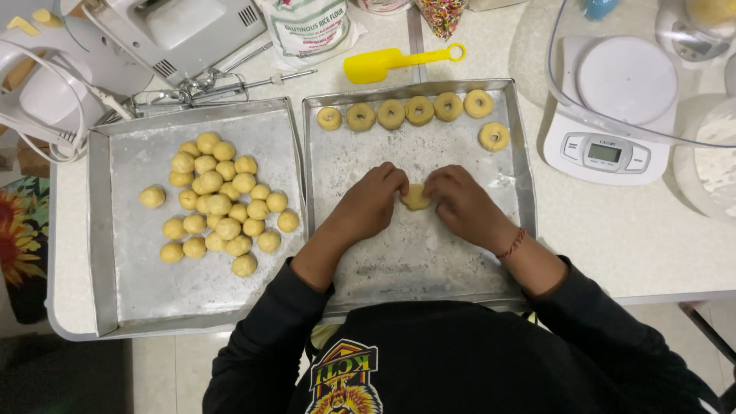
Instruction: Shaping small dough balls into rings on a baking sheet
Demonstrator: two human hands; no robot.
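Your left hand [366, 205] and right hand [460, 203] pinch a roundish dough piece [416, 198], no clear long axis, mid right tray [521, 153], bare metal around, ring row [406, 113] beyond.

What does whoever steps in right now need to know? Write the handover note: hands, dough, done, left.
Left hand and right hand: both pinch one pale yellow dough piece over the right-hand metal baking tray.
Done: seven yellow dough rings lie on that tray, six in a row along its far edge, one below the row's right end.
Left: a cluster of round yellow dough balls on the left-hand metal tray, unshaped.
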